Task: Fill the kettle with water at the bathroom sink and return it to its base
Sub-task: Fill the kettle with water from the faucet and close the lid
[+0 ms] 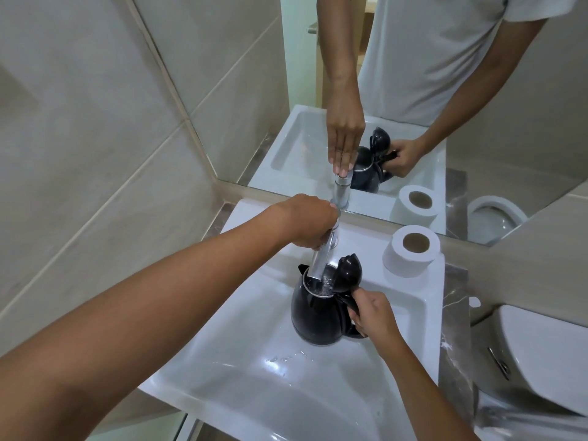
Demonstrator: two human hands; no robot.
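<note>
Filling under way: kettle [318, 308], lid open, stands in the sink [397, 316] beneath the tap [321, 256]; right hand [372, 313] grips its handle; left hand [305, 222] closes on the tap lever; water enters; return to base remains.

The kettle [315, 313] was glossy black with a silver metal rim at its mouth. The sink [254, 393] was plain white, the tap [321, 259] shiny chrome. A white toilet roll [410, 253] had a brown cardboard core. The wall tiles [79, 122] were pale beige, the counter [455, 313] grey-brown marble with white veins.
</note>
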